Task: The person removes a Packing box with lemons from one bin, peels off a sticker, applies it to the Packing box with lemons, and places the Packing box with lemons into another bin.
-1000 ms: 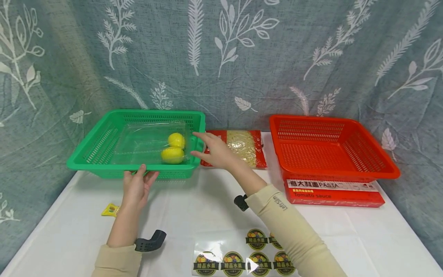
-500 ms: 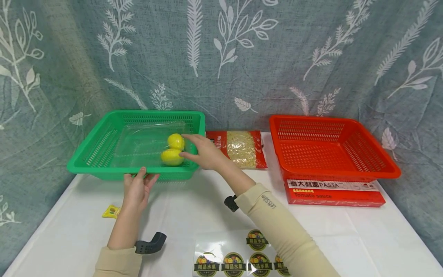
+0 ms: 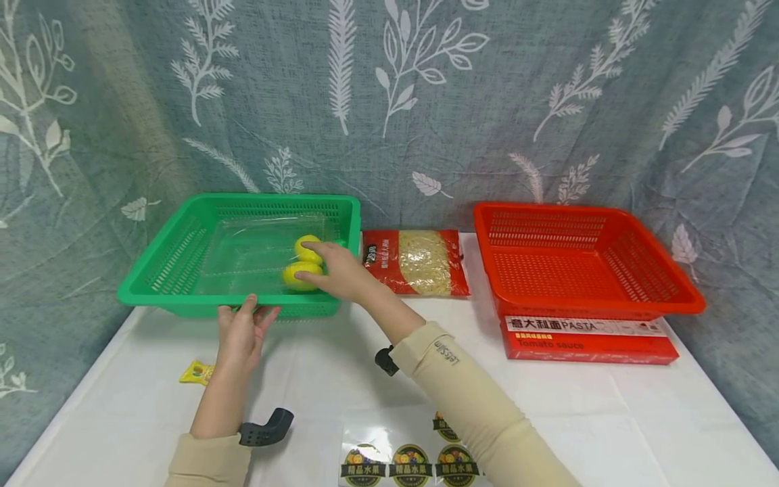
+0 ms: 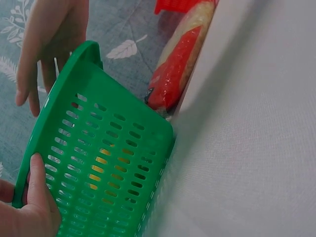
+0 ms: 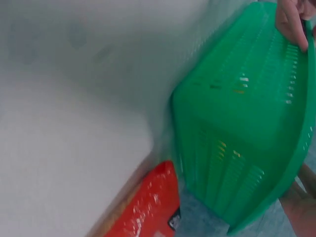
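Observation:
My left hand point(image 3: 239, 335) grips the near rim of a green plastic basket point(image 3: 176, 297), thumb over the edge and fingers under it. Inside, at the right end, sit two lemons, a far lemon point(image 3: 301, 253) and a near lemon point(image 3: 292, 277). A clear plastic box point(image 3: 258, 243) lies in the basket, and the lemons overlap its right end in the head view. My right hand point(image 3: 342, 272) reaches over the basket's right rim, its thumb and fingers spread across the lemons. The left wrist view shows that hand point(image 4: 54, 34) above the rim, fingers pointing down.
A red and clear bag of pasta point(image 3: 426, 260) lies right of the green basket. Farther right, a red basket point(image 3: 548, 306) rests on a red pasta box point(image 3: 584, 345). A sheet of round stickers point(image 3: 389, 429) and a small yellow packet point(image 3: 195, 373) lie nearer me.
My right hand has moved left from outside the green basket's right rim to over the lemons. My left hand has kept its grip on the near rim.

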A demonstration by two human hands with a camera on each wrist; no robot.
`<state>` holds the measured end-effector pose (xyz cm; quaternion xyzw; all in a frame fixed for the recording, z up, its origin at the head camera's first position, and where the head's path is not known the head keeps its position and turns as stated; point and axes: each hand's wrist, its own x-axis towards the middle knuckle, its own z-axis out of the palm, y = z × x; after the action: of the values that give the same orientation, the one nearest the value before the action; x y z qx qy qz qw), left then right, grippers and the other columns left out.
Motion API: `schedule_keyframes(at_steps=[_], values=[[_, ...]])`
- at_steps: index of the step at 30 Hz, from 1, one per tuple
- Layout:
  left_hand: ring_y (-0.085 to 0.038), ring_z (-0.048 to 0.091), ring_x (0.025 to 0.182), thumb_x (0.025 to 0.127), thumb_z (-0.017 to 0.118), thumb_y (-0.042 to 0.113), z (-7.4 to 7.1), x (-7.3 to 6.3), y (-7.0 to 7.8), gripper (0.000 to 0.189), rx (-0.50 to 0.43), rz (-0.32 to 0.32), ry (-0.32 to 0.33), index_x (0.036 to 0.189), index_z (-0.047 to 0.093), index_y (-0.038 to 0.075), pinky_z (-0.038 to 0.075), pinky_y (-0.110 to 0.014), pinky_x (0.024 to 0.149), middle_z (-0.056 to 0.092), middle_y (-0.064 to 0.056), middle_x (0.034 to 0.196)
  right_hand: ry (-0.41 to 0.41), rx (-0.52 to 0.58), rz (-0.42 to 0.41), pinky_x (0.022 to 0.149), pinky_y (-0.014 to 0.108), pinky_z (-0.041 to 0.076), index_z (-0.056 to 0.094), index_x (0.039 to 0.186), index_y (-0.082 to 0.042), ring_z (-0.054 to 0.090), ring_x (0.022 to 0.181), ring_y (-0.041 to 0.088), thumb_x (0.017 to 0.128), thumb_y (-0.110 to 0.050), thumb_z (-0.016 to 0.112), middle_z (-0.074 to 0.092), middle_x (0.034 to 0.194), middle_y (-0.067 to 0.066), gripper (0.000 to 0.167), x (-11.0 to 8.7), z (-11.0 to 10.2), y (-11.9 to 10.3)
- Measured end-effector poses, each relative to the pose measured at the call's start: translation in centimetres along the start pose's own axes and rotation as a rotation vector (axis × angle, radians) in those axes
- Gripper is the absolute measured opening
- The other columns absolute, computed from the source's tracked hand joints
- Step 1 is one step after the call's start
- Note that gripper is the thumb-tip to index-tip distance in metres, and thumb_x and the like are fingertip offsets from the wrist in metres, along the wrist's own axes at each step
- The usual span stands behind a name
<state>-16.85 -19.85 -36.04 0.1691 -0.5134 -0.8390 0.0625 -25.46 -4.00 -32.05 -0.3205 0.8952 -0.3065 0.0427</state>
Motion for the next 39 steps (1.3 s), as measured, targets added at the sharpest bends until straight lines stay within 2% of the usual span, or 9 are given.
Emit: schedule_keyframes(at_steps=[8,15,21,26,35,39], values=[[-0.006,0.052,0.091,0.099,0.029,0.014,0.1,0.1,0.0,0.044,0.007,0.006,0.006,0.137,0.007,0.012,0.044,-0.020,0.088,0.035,-0.002,0.120,0.001,-0.031,0.025,0.104,0.036,0.031,0.036,0.140,-0.009,0.033,0.130,0.025,0.091,-0.037,0.055,0.041,0.139,0.008,0.060,0.7,1.1,-0.7],[-0.008,0.050,0.094,0.099,0.029,0.014,0.2,0.1,-0.1,0.044,0.026,0.014,0.008,0.137,0.007,0.011,0.044,-0.020,0.088,0.035,-0.002,0.120,0.032,-0.069,0.112,0.105,0.040,0.029,0.037,0.140,-0.012,0.027,0.132,0.028,0.091,-0.041,0.052,0.033,0.144,0.012,0.059,0.9,1.7,-1.2],[-0.008,0.050,0.095,0.099,0.029,0.015,0.0,0.1,-0.1,0.044,0.033,0.023,0.010,0.137,0.006,0.011,0.044,-0.020,0.088,0.035,-0.002,0.119,0.034,-0.059,0.178,0.107,0.039,0.024,0.035,0.141,-0.012,0.025,0.134,0.023,0.091,-0.042,0.051,0.034,0.143,0.009,0.060,1.2,1.7,-1.8],[-0.007,0.051,0.093,0.099,0.028,0.014,-0.1,0.2,0.0,0.044,0.043,0.036,0.010,0.137,0.006,0.010,0.044,-0.020,0.088,0.035,-0.003,0.119,0.025,-0.051,0.238,0.107,0.039,0.025,0.033,0.141,-0.014,0.025,0.134,0.022,0.091,-0.044,0.051,0.033,0.144,0.008,0.061,1.8,2.0,-2.0],[-0.008,0.049,0.099,0.100,0.028,0.015,-0.1,0.1,-0.2,0.045,0.054,0.026,0.012,0.138,0.004,0.010,0.043,-0.020,0.089,0.035,-0.003,0.120,0.022,0.014,0.331,0.106,0.042,0.026,0.029,0.143,-0.016,0.018,0.135,0.029,0.089,-0.046,0.052,0.020,0.148,0.012,0.066,2.3,2.7,-1.8],[-0.008,0.049,0.100,0.100,0.027,0.015,-0.1,0.1,-0.3,0.045,0.071,0.033,0.010,0.138,0.005,0.009,0.044,-0.020,0.088,0.035,-0.003,0.120,0.030,0.020,0.329,0.109,0.043,0.020,0.027,0.143,-0.013,0.017,0.136,0.029,0.089,-0.046,0.052,0.019,0.148,0.014,0.068,2.3,2.7,-1.8]])
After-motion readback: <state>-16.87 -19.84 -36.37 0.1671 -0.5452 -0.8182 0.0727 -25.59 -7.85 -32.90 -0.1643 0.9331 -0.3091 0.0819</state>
